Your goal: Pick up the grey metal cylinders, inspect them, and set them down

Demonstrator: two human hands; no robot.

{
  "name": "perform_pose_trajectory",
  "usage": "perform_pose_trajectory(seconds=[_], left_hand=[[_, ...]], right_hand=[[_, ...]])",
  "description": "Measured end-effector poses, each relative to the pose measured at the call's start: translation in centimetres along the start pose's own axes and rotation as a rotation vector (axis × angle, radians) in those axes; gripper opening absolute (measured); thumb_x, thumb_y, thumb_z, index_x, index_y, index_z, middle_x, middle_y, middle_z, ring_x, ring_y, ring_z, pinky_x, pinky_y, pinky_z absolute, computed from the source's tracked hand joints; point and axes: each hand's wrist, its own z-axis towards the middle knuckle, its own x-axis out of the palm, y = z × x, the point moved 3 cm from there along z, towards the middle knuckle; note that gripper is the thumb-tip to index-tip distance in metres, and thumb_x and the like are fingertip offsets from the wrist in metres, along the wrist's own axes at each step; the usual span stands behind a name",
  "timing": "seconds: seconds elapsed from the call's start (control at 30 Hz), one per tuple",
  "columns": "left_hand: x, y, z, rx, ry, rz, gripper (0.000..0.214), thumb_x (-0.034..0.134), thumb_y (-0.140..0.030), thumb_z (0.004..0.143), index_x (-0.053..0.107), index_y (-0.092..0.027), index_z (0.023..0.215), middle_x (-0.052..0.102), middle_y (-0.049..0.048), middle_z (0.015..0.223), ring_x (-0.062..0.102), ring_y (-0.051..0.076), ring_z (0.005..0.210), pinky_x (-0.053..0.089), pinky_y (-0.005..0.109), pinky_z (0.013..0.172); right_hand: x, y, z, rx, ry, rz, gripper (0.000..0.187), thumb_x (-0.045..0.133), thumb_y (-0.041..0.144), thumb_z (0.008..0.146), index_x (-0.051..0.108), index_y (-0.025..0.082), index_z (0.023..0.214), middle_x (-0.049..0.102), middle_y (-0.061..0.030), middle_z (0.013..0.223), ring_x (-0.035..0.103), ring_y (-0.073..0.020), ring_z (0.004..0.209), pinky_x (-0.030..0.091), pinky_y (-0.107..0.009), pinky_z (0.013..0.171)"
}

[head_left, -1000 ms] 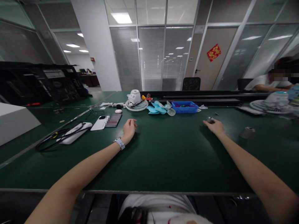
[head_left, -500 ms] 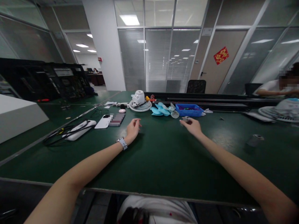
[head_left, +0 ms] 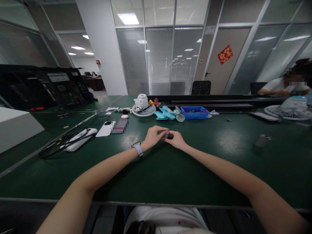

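Note:
In front of me, near the middle of the green table [head_left: 156,175], my two hands meet at a small grey metal cylinder [head_left: 166,134], which looks like a small motor. My right hand [head_left: 177,140] grips it from the right between thumb and fingers. From the left, the fingertips of my left hand [head_left: 153,136] close on its upper part; a watch is on that wrist. The fingers hide much of the cylinder. Another grey metal cylinder [head_left: 262,140] stands by itself on the right side of the table.
Beyond my hands lie light-blue fan blades [head_left: 165,113], a white fan part with a grille [head_left: 143,109] and a blue tray [head_left: 194,113] of small parts. Phones [head_left: 105,129] and a white power bank with black cable [head_left: 80,139] are at left. A person [head_left: 282,86] sits far right.
My right hand has brought the metal cylinder leftward to the middle. My left hand has moved right and closed on it. The view has shifted slightly.

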Motion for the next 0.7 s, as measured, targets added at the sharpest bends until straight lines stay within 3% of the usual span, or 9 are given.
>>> perform_pose_trajectory(seconds=[0.1,0.3,0.53,0.63,0.7], left_hand=[[-0.2,-0.5,0.8,0.012,-0.010,-0.049,0.018,0.064,-0.032,0.085,0.073,-0.023,0.098,0.076,0.0036,0.098,0.069,0.021,0.093,0.050,0.033,0.085],[-1.5,0.2,-0.2,-0.093,-0.219,-0.096,0.021,0.065,-0.037,0.085,0.058,-0.021,0.096,0.075,0.0047,0.096,0.071,0.020,0.092,0.050,0.032,0.084],[-0.4,5.0,-2.9,-0.280,-0.025,-0.177,0.032,0.075,-0.027,0.075,0.048,-0.023,0.093,0.076,0.0011,0.079,0.073,0.021,0.082,0.053,0.036,0.081],[0.0,5.7,-2.9,-0.258,0.004,-0.196,0.030,0.075,-0.027,0.076,0.051,-0.023,0.093,0.077,0.0024,0.084,0.073,0.022,0.088,0.054,0.037,0.084],[0.0,5.8,-2.8,-0.245,0.013,-0.195,0.028,0.074,-0.027,0.076,0.054,-0.023,0.095,0.077,0.0030,0.086,0.073,0.022,0.090,0.053,0.037,0.086]], right_hand=[[0.1,-0.1,0.0,-0.006,0.008,-0.045,0.030,0.076,0.045,0.072,0.069,0.017,0.082,0.071,-0.0032,0.075,0.065,-0.0193,0.069,0.050,-0.030,0.064],[-0.1,0.3,-0.2,0.000,0.011,-0.017,0.035,0.077,0.044,0.072,0.073,0.018,0.096,0.073,-0.0051,0.089,0.067,-0.0206,0.077,0.053,-0.033,0.073],[-0.3,0.7,-0.5,0.020,-0.009,0.010,0.042,0.079,0.041,0.071,0.072,0.019,0.107,0.074,-0.0068,0.097,0.069,-0.0218,0.084,0.055,-0.035,0.078],[-3.1,-0.7,-0.7,0.037,-0.054,0.017,0.045,0.078,0.043,0.072,0.072,0.018,0.109,0.074,-0.0079,0.100,0.069,-0.0218,0.087,0.055,-0.036,0.082],[-6.8,-2.7,-1.0,0.080,-0.138,0.003,0.050,0.077,0.047,0.071,0.071,0.017,0.111,0.074,-0.0088,0.101,0.069,-0.0224,0.088,0.055,-0.036,0.082]])
